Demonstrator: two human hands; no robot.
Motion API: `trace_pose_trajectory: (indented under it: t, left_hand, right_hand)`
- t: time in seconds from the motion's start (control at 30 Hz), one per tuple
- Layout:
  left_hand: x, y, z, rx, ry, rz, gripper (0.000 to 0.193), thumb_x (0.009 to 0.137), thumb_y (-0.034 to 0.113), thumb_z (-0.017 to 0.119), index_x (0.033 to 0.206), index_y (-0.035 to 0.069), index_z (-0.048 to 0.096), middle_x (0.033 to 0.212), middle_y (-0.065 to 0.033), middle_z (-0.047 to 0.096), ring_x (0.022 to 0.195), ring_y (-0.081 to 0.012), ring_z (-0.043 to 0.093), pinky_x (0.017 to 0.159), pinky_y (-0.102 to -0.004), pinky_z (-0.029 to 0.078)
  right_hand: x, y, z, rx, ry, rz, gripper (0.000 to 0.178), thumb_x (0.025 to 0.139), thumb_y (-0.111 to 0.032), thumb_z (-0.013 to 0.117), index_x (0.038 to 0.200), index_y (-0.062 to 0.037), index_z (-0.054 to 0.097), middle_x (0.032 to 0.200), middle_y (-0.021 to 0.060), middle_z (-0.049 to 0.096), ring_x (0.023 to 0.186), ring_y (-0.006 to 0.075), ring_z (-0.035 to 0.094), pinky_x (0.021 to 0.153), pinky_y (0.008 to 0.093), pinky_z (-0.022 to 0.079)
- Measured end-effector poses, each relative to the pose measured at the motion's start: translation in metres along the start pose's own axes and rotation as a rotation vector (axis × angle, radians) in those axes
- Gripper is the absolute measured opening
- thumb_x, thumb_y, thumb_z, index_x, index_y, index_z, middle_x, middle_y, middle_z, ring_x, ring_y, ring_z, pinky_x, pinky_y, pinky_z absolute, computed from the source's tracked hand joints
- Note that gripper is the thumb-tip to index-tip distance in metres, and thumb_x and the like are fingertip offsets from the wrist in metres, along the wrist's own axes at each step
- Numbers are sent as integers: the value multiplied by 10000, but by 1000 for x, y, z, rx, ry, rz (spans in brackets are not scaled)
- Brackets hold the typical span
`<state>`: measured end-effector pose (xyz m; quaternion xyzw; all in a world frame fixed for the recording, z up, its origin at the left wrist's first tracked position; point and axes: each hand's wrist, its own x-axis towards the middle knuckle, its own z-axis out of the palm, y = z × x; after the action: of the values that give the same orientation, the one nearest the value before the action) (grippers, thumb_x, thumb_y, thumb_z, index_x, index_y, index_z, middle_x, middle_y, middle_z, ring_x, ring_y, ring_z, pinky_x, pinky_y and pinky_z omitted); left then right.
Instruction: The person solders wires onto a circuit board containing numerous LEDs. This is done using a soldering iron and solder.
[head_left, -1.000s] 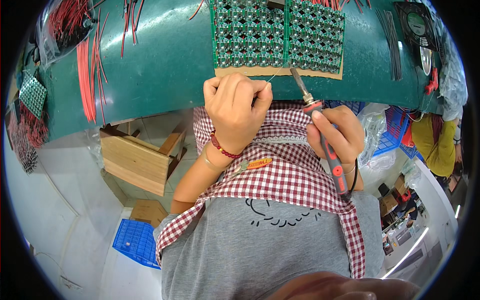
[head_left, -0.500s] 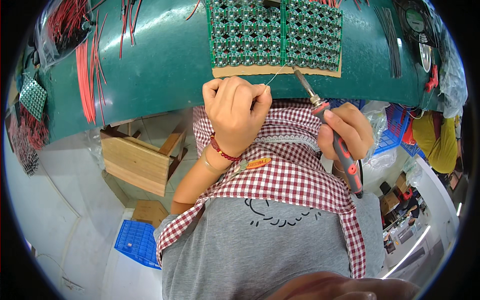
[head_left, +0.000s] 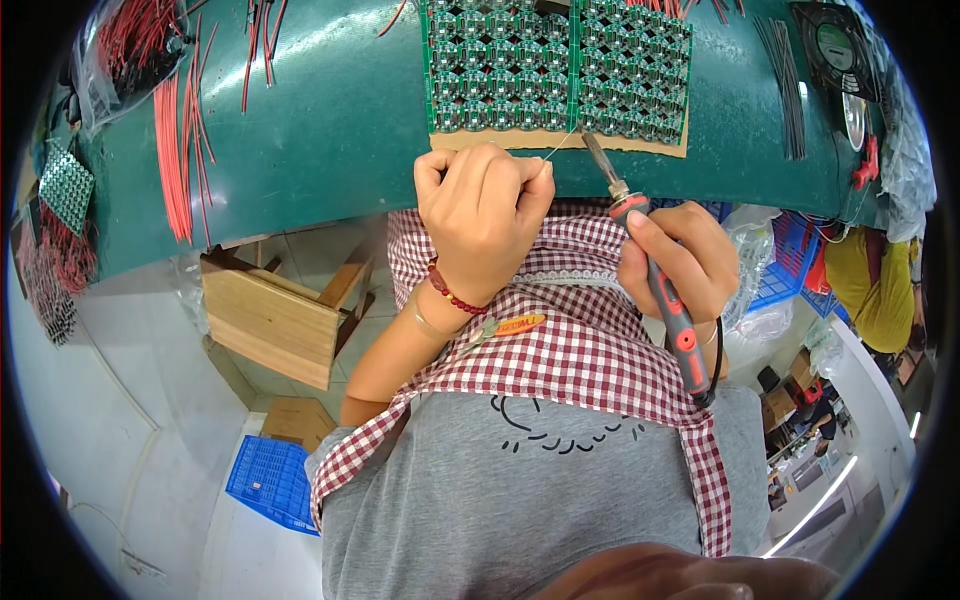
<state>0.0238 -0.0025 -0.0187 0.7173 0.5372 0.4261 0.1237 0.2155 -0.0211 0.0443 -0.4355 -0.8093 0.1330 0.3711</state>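
Between thumb and forefinger, my left hand (head_left: 484,205) pinches a thin solder wire (head_left: 562,143), whose far end reaches the near edge of the green circuit boards (head_left: 505,75). My right hand (head_left: 688,258) is wrapped round a grey and red soldering iron (head_left: 664,290). Its tip points up and left, at the near edge of the boards close to the wire's end; whether it touches a board I cannot tell. The boards form two panels side by side on a piece of brown cardboard (head_left: 640,146).
Red wires (head_left: 172,160) lie on the green table (head_left: 320,120) at left, near a bag of red and black wires (head_left: 135,50). Dark wires (head_left: 780,85) and a fan (head_left: 835,45) are at right. A wooden stool (head_left: 270,315) and blue crate (head_left: 270,482) stand below.
My left hand has shifted slightly right with the solder wire. The soldering iron has moved a little left and now stands steeper. In view, the boards sit slightly farther right.
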Motion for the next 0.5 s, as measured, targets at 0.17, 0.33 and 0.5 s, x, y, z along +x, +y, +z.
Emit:
trace_pose_trajectory:
  t: [0.17, 0.33, 0.5]
  left_hand:
    - [-2, 0, -3, -41, 65, -2, 218, 733, 20, 794, 795, 98, 600, 659, 20, 547, 592, -161, 537, 728, -330, 369]
    - [-3, 4, -8, -67, 36, -2, 224, 727, 21, 797, 805, 101, 602, 668, 19, 548, 589, -162, 532, 741, -335, 369]
    - [-3, 8, 0, -82, -21, 41, 221, 728, 20, 793, 807, 101, 603, 673, 21, 541, 582, -163, 523, 727, -345, 354]
  right_hand:
    - [4, -2, -12, 11, 26, -30, 256, 698, 29, 713, 953, 38, 701, 744, 111, 623, 558, 216, 581, 471, 301, 442]
    - [-10, 2, -23, 27, 79, -34, 168, 811, -47, 671, 938, 62, 658, 710, 164, 610, 518, 212, 532, 444, 305, 393]
    - [-12, 6, -11, 58, 104, -6, 224, 714, -14, 692, 928, 51, 696, 673, 118, 614, 498, 217, 561, 440, 295, 423]
